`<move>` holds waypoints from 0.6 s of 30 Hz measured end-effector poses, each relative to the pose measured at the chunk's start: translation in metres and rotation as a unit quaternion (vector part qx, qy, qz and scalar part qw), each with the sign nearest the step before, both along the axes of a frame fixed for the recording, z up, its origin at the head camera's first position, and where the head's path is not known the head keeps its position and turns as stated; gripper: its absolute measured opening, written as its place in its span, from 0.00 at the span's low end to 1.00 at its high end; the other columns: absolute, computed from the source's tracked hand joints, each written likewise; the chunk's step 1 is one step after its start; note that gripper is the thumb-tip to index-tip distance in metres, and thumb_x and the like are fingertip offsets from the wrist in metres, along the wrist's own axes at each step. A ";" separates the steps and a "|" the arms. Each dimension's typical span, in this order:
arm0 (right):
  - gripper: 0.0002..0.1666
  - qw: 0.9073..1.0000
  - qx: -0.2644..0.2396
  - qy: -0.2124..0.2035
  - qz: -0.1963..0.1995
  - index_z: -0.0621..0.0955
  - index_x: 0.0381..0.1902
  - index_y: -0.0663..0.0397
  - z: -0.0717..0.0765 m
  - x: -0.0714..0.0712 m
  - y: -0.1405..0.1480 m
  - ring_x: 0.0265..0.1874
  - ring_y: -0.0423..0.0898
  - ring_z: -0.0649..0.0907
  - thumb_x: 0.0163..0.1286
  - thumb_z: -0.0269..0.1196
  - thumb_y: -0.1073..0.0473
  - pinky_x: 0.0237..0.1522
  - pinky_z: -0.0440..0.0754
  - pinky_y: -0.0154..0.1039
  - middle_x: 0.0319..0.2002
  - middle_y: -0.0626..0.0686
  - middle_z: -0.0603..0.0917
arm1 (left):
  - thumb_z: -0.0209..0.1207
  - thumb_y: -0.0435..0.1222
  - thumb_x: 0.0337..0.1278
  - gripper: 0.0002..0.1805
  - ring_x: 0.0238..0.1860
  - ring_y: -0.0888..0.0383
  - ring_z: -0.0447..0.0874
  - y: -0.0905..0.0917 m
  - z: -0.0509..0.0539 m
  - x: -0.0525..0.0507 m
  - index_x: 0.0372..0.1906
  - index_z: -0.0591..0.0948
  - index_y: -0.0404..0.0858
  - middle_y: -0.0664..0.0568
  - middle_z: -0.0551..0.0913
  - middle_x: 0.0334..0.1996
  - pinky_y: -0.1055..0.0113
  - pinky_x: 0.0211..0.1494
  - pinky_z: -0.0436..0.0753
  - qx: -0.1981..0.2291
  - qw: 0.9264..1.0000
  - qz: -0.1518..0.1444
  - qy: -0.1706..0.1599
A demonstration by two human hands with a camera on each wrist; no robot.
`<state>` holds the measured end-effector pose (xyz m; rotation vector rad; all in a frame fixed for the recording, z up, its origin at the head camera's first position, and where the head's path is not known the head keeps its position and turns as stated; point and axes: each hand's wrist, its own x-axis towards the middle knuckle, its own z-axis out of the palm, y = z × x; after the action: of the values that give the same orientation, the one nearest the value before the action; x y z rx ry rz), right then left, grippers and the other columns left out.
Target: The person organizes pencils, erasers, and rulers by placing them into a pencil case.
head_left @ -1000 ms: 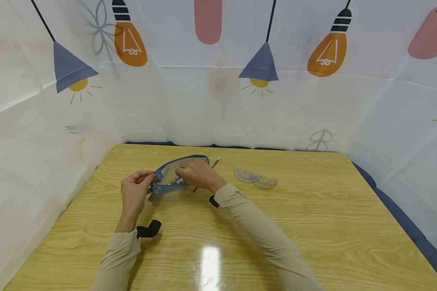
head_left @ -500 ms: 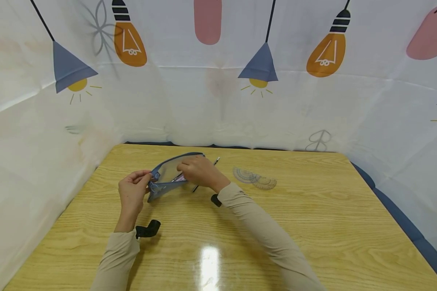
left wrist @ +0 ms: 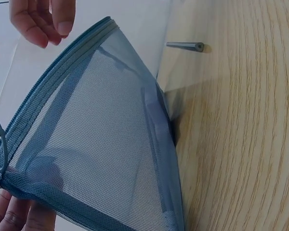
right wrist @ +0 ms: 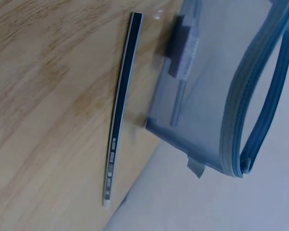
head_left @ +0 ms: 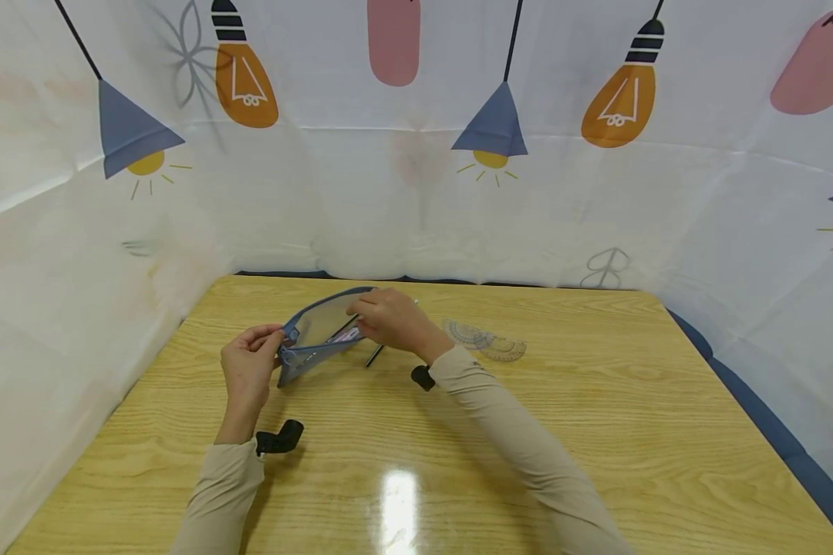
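Left wrist view shows a soft blue mesh pouch [left wrist: 106, 110], fine-woven and see-through, its ribbed zip [right wrist: 233, 108] curving along the gaping mouth. The left hand [head_left: 245, 368] pinches one end of that mouth; the right hand [head_left: 397, 320], fingers loosely bent and apparently holding nothing, hangs just beside the other end, so the pouch lies between them. Nearby on the wood-grained counter [head_left: 527, 447] rest a slim, dark pencil [right wrist: 119, 96] and two clear, half-round protractors [head_left: 505, 349].

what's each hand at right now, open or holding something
Left hand: closed, pinching the end of the blue mesh pouch.
Right hand: open, loosely curled, nothing seen in it.
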<state>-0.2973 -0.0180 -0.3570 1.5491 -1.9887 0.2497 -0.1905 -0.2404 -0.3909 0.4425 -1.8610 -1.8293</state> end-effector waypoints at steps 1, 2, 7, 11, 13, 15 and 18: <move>0.10 1.000 -0.001 -0.004 -0.001 0.85 0.43 0.54 0.001 0.000 0.002 0.33 0.42 0.83 0.63 0.67 0.63 0.38 0.80 0.36 0.37 0.49 0.85 | 0.63 0.31 0.61 0.11 0.24 0.66 0.82 0.000 0.000 0.000 0.42 0.83 0.26 0.57 0.85 0.24 0.74 0.23 0.79 0.000 1.000 0.003 0.000; 0.10 1.000 0.000 -0.004 -0.003 0.84 0.43 0.54 0.003 0.001 0.003 0.33 0.41 0.83 0.63 0.66 0.63 0.39 0.80 0.37 0.38 0.49 0.85 | 0.63 0.31 0.61 0.10 0.24 0.66 0.82 -0.001 0.000 0.000 0.42 0.83 0.26 0.56 0.85 0.24 0.74 0.22 0.79 0.001 1.000 0.004 0.000; 0.09 1.000 -0.016 -0.008 -0.001 0.84 0.43 0.53 0.006 0.000 0.011 0.35 0.42 0.83 0.65 0.66 0.61 0.40 0.79 0.38 0.38 0.48 0.85 | 0.62 0.30 0.61 0.09 0.23 0.66 0.81 -0.002 -0.001 0.000 0.41 0.84 0.27 0.55 0.85 0.24 0.73 0.22 0.79 0.002 1.000 0.009 -0.002; 0.08 0.999 -0.029 -0.013 0.008 0.84 0.42 0.52 0.008 -0.003 0.018 0.35 0.43 0.82 0.64 0.67 0.61 0.34 0.78 0.39 0.38 0.48 0.85 | 0.62 0.30 0.61 0.09 0.23 0.66 0.81 -0.002 -0.001 -0.001 0.41 0.84 0.27 0.55 0.85 0.24 0.73 0.23 0.79 0.000 1.000 0.009 -0.004; 0.08 0.999 -0.032 -0.012 0.006 0.84 0.42 0.52 0.010 -0.003 0.022 0.35 0.43 0.82 0.64 0.67 0.61 0.33 0.78 0.40 0.38 0.48 0.85 | 0.62 0.31 0.61 0.09 0.24 0.65 0.81 -0.002 -0.001 -0.001 0.41 0.83 0.27 0.55 0.85 0.24 0.73 0.23 0.80 -0.002 1.000 0.010 -0.005; 0.07 0.999 -0.031 -0.010 0.000 0.84 0.41 0.51 0.012 -0.003 0.025 0.35 0.43 0.82 0.64 0.67 0.60 0.34 0.78 0.40 0.38 0.47 0.85 | 0.62 0.31 0.61 0.09 0.24 0.65 0.82 -0.002 -0.001 -0.001 0.41 0.83 0.27 0.55 0.85 0.25 0.73 0.24 0.80 -0.006 1.000 0.009 -0.004; 0.06 1.000 -0.021 -0.014 -0.017 0.84 0.40 0.51 0.014 -0.004 0.029 0.36 0.43 0.82 0.65 0.66 0.60 0.35 0.78 0.41 0.38 0.47 0.84 | 0.62 0.31 0.61 0.09 0.25 0.65 0.82 -0.003 -0.001 -0.001 0.41 0.83 0.27 0.55 0.85 0.25 0.73 0.25 0.81 -0.007 1.000 0.010 -0.003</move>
<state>-0.3011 0.0111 -0.3427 1.4927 -2.0167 0.3002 -0.1913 -0.2434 -0.3916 0.4605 -1.8655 -1.8037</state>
